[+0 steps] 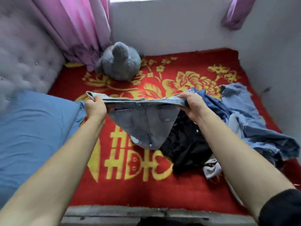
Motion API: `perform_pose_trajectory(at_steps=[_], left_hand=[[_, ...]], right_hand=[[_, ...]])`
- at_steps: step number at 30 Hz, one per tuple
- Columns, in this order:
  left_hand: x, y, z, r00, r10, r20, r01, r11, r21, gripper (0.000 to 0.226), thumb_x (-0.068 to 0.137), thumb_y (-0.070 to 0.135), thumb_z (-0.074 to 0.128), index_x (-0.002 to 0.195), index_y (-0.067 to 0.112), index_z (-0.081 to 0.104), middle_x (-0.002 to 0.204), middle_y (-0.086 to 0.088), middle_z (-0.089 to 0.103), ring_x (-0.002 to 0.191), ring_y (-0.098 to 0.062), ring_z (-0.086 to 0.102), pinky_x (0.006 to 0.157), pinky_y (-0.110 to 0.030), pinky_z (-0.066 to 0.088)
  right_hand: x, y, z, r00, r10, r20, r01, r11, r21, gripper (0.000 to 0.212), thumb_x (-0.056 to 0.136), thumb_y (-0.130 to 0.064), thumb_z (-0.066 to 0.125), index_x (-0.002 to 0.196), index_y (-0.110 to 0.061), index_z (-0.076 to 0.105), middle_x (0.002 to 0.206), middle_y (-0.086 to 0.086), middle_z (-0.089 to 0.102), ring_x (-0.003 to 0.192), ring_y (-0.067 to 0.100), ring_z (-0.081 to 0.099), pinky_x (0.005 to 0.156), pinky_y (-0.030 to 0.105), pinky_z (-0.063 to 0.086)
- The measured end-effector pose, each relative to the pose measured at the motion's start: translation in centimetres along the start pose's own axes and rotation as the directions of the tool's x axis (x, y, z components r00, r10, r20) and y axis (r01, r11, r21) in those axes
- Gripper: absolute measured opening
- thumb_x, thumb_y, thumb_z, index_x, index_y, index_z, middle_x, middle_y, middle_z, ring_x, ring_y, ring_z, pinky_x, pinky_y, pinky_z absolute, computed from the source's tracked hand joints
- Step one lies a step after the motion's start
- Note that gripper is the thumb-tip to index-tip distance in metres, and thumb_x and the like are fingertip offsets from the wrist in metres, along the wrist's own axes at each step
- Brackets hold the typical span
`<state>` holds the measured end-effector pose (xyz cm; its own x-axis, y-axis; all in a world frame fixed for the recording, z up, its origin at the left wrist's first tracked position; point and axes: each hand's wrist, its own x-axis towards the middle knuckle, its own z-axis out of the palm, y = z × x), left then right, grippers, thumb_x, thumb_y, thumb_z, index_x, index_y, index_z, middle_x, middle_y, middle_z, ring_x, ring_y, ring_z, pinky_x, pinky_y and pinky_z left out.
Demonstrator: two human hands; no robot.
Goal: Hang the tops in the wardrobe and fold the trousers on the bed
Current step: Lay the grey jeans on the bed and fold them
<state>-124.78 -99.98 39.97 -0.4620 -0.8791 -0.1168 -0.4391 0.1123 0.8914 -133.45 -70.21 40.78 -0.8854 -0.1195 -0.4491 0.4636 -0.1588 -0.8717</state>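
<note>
Left hand (95,108) and right hand (192,106) each grip a waistband end of light jeans (143,124), fingers curled round the denim, held up over red bedspread (130,185). Just right: black garment (187,144), blue denim pile (254,126). Blue pillow (35,132) left; grey plush toy (120,62) and pink curtain (78,30) behind.

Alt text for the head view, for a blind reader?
The left hand and right hand grip the waistband of light blue denim jeans, held above a red and gold bedspread. A pile of black and blue clothes lies at right; a grey plush toy sits beyond.
</note>
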Motion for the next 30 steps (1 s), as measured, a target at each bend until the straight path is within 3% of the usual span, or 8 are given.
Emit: perform_pose_trajectory(at_steps=[6, 9, 13, 17, 20, 23, 27, 30], left_hand=[[3.2, 15.6, -9.5, 0.957, 0.244, -0.159, -0.291, 0.823, -0.487, 0.046, 0.070, 0.030, 0.066, 0.103, -0.003, 0.061, 0.098, -0.010, 0.066, 0.083, -0.015, 0.061, 0.078, -0.034, 0.053], [4.9, 19.4, -13.0, 0.932, 0.322, -0.166, -0.353, 0.706, -0.614, 0.080, 0.064, 0.032, 0.069, 0.134, 0.002, 0.045, 0.132, -0.016, 0.056, 0.116, -0.024, 0.060, 0.103, -0.047, 0.048], [5.3, 18.7, -14.3, 0.853, 0.475, -0.217, -0.515, 0.695, -0.502, 0.034, 0.068, 0.033, 0.064, 0.102, 0.034, 0.059, 0.105, -0.001, 0.065, 0.095, -0.016, 0.063, 0.097, -0.040, 0.051], [4.5, 12.6, -12.0, 0.886, 0.456, -0.087, -0.457, 0.822, -0.340, 0.018, 0.076, 0.026, 0.071, 0.083, 0.029, 0.055, 0.076, 0.009, 0.053, 0.066, -0.007, 0.049, 0.073, -0.028, 0.046], [3.1, 6.2, -9.2, 0.929, 0.363, 0.065, -0.337, 0.907, -0.254, 0.018, 0.082, 0.011, 0.072, 0.094, 0.013, 0.060, 0.083, -0.003, 0.057, 0.068, -0.013, 0.051, 0.068, -0.022, 0.042], [1.4, 0.6, -7.6, 0.930, 0.282, 0.235, -0.247, 0.954, -0.169, 0.032, 0.079, 0.003, 0.073, 0.103, 0.012, 0.054, 0.091, -0.004, 0.057, 0.085, -0.019, 0.055, 0.073, -0.024, 0.040], [0.7, -3.5, -7.4, 0.873, 0.318, 0.370, -0.352, 0.936, 0.024, 0.048, 0.071, 0.000, 0.075, 0.110, 0.014, 0.049, 0.100, -0.004, 0.060, 0.094, -0.023, 0.058, 0.078, -0.029, 0.046], [0.6, -3.1, -7.5, 0.873, 0.421, 0.246, -0.477, 0.843, 0.248, 0.037, 0.072, 0.006, 0.072, 0.104, 0.017, 0.058, 0.093, -0.010, 0.068, 0.088, -0.033, 0.064, 0.073, -0.036, 0.046]], right_hand=[[-6.4, -16.1, 7.8, 0.877, -0.477, 0.059, 0.442, 0.849, 0.288, 0.030, 0.081, 0.000, 0.067, 0.109, 0.001, 0.058, 0.092, 0.021, 0.063, 0.082, 0.033, 0.066, 0.067, 0.039, 0.057], [-9.7, -21.1, 9.6, 0.780, -0.625, 0.040, 0.572, 0.737, 0.360, 0.031, 0.079, -0.006, 0.076, 0.104, -0.005, 0.058, 0.083, 0.012, 0.071, 0.077, 0.026, 0.071, 0.066, 0.036, 0.059], [-10.7, -22.1, 9.7, 0.721, -0.693, -0.009, 0.690, 0.719, -0.081, 0.065, 0.068, -0.037, 0.088, 0.116, -0.009, 0.055, 0.108, 0.009, 0.071, 0.095, 0.023, 0.071, 0.078, 0.037, 0.060], [-9.4, -15.6, 8.4, 0.617, -0.784, -0.067, 0.668, 0.566, -0.483, 0.072, 0.073, -0.026, 0.085, 0.128, -0.007, 0.042, 0.096, -0.009, 0.052, 0.082, 0.002, 0.054, 0.068, -0.001, 0.036], [-7.4, -8.8, 6.2, 0.716, -0.689, 0.111, 0.570, 0.486, -0.662, 0.051, 0.081, -0.013, 0.075, 0.127, -0.015, 0.054, 0.088, -0.008, 0.061, 0.077, 0.011, 0.058, 0.068, 0.010, 0.037], [-5.7, -3.6, 3.9, 0.875, -0.468, 0.126, 0.391, 0.527, -0.755, 0.034, 0.085, -0.009, 0.069, 0.118, -0.015, 0.068, 0.109, 0.008, 0.072, 0.096, 0.020, 0.064, 0.084, 0.027, 0.048], [-4.9, -2.3, 1.9, 0.958, -0.236, 0.165, 0.282, 0.658, -0.699, 0.059, 0.079, 0.000, 0.069, 0.135, -0.009, 0.056, 0.110, 0.007, 0.067, 0.087, 0.013, 0.064, 0.073, 0.019, 0.053], [-4.2, -3.5, 1.6, 0.931, -0.311, 0.192, 0.322, 0.447, -0.835, 0.071, 0.072, -0.010, 0.078, 0.139, -0.012, 0.055, 0.126, 0.004, 0.064, 0.110, 0.018, 0.063, 0.094, 0.025, 0.050]])
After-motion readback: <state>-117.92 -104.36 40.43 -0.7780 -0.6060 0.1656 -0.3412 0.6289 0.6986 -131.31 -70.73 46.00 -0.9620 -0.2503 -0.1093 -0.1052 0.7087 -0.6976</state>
